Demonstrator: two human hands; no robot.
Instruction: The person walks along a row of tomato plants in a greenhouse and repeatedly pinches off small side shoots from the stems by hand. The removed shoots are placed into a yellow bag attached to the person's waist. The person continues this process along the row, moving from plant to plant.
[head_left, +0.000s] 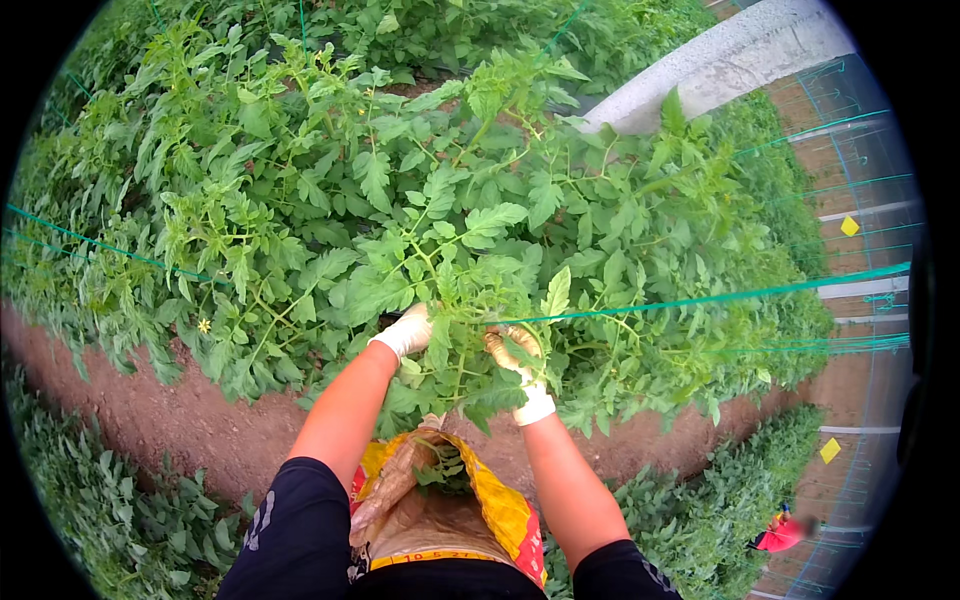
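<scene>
A tomato plant (461, 300) stands right before me, tied up along a green twine (675, 300) that runs off to the right. My left hand (409, 330), in a white glove, reaches into its leaves; the fingers are hidden behind foliage. On the right of the same plant, beside the twine, is my right hand (517, 360) in a stained white glove, with curled fingers partly covered by leaves; what they grip is unclear. An open yellow and red woven sack (499, 495) hangs at my waist, with cut green leaves (446, 469) inside.
Dense tomato rows surround me, with bare soil (247, 435) between them. A concrete post (697, 67) slants at upper right. More green twines cross left and right. Yellow cards (849, 226) hang at the far right, where a person in red (780, 535) is among the plants.
</scene>
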